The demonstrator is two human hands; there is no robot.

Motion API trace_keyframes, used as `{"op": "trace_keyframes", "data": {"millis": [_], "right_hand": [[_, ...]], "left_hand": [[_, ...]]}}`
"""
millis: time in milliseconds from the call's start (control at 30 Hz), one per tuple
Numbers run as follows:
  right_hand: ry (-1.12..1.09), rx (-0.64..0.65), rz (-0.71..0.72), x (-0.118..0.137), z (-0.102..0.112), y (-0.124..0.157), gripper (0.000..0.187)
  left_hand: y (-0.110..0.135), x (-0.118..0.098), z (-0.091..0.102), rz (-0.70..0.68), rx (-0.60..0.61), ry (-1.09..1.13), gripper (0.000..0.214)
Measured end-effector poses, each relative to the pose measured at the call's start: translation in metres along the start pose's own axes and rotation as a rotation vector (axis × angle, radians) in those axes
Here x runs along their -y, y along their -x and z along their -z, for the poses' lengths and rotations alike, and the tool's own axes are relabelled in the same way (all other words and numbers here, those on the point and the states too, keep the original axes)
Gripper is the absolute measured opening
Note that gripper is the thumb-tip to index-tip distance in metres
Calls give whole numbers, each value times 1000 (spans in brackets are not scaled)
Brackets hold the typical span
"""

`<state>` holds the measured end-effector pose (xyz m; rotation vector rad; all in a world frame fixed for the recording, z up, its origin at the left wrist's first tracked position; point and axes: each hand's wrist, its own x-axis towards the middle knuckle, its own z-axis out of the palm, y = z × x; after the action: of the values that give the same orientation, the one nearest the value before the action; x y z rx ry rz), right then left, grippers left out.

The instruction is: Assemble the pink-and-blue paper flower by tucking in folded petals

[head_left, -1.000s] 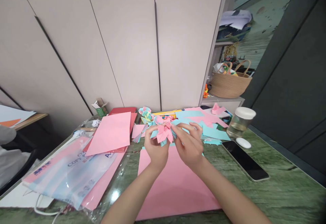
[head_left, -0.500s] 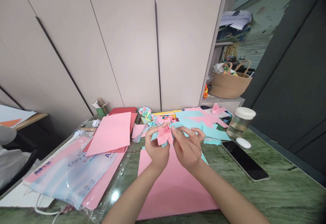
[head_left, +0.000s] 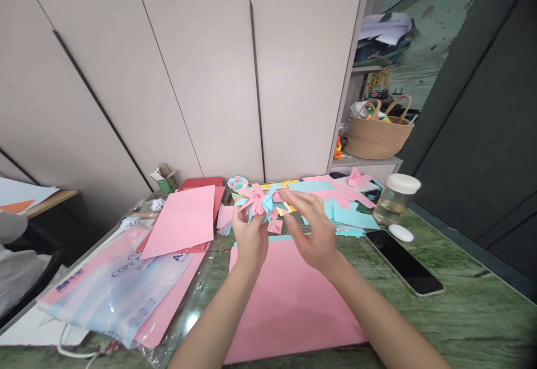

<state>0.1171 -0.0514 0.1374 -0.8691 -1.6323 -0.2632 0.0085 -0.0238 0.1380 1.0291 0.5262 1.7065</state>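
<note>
A folded paper flower with pink and light blue petals rises from my left hand, whose thumb and fingers are closed on its lower part. My right hand is open at its right side, fingers stretched and thumb apart. Its fingertips come close to the blue petals; whether they touch I cannot tell. Just below the flower lies a small folded pink paper piece. Under both forearms is a large pink sheet, with a blue edge showing behind it.
Left of my hands lie pink sheets and a plastic paper bag. Blue and pink paper strips cover the back right. A lidded jar, a white oval case and a phone stand or lie at the right.
My right hand has let go of the pink folded paper and opened to the right. The left hand now holds a pink and blue flower up, and a small pink piece shows on the table.
</note>
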Motion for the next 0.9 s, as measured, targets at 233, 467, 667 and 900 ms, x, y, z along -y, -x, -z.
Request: {"op": "trace_keyframes", "data": {"millis": [233, 467, 667, 900], "right_hand": [[-194, 2, -268, 9, 25, -8, 20], [-13, 31, -185, 24, 33, -12, 14], [255, -95, 67, 28, 31, -9, 19], [438, -67, 165, 27, 31, -6, 20]], "left_hand": [[8, -9, -2, 201, 94, 158, 21], [5, 0, 4, 302, 85, 244, 31], [3, 0, 4, 311, 127, 185, 35], [2, 0, 3, 263, 188, 124, 30]]}}
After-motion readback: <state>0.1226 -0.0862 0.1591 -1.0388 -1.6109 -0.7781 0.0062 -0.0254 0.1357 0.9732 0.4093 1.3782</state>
